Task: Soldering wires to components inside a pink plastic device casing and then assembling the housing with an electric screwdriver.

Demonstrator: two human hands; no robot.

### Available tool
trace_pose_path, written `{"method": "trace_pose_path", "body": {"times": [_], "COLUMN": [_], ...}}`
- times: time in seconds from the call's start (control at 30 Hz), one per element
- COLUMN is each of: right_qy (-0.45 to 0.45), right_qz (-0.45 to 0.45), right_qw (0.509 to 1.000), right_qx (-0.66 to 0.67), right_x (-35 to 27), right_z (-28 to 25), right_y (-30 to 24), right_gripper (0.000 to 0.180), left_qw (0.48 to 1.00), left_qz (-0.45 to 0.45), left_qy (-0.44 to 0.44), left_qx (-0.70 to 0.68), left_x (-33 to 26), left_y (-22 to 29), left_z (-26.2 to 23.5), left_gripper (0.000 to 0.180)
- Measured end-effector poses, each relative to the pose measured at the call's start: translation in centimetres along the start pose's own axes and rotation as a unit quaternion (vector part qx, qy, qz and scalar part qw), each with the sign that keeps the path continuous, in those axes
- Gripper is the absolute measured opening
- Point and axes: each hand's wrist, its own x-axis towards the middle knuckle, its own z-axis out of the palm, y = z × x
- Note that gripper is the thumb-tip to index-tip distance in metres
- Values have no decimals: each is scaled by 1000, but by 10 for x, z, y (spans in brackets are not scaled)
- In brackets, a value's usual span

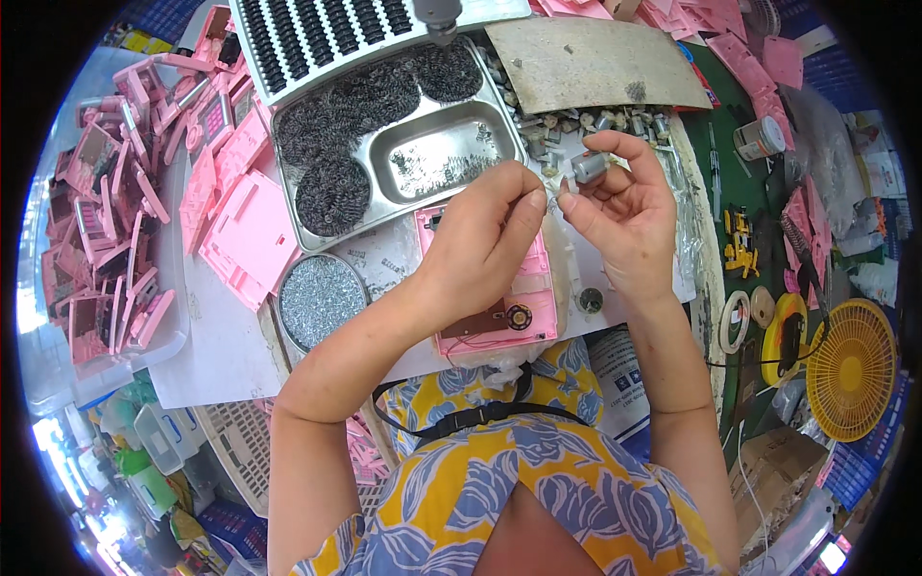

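My right hand [632, 219] grips a small silver motor [590, 168] between thumb and fingers, with its white end toward my left hand. My left hand [485, 235] is closed in a pinch close beside it; what its fingertips hold, if anything, is too small to make out. Beneath my hands lies an open pink plastic casing [539, 285] with a round black part [519, 317] and thin wires at its near end. Just beyond my fingers, a heap of similar small motors [615, 123] spreads under a worn flat board [595, 62].
A metal compartment tray [394, 217] with dark coiled springs [331, 197] stands ahead left, a white rack [279, 91] behind it. Nearer sits a round tin of tiny metal pieces [322, 302]. Pink casings [96, 211] pile up at left; a yellow basket [851, 370] is at right.
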Motion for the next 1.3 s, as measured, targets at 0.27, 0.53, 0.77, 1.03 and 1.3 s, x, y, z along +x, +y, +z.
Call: {"method": "trace_pose_path", "body": {"times": [0.27,0.53,0.77,1.03,1.3], "right_qy": [79,57,44,-81,-148], "right_qz": [-136,-170,-31,199,138], "right_qw": [933,856,963,920,831], "right_qx": [-325,-484,-263,-327,-519], "right_x": [78,137,17,-92,-89], "right_z": [-39,-75,-90,-83,-66], "right_y": [21,27,-26,1,0], "right_gripper": [36,39,38,37,42], "left_qw": [945,998,964,903,908], "left_qz": [-208,-60,-203,-239,-182], "left_qy": [-77,-31,20,38,84], "left_qx": [-239,17,-173,-354,-367], "left_x": [4,-29,-73,-119,-123], "left_y": [-2,10,12,-2,-3], "left_z": [-8,-37,-37,-19,-17], "left_gripper": [34,15,14,15,17]}}
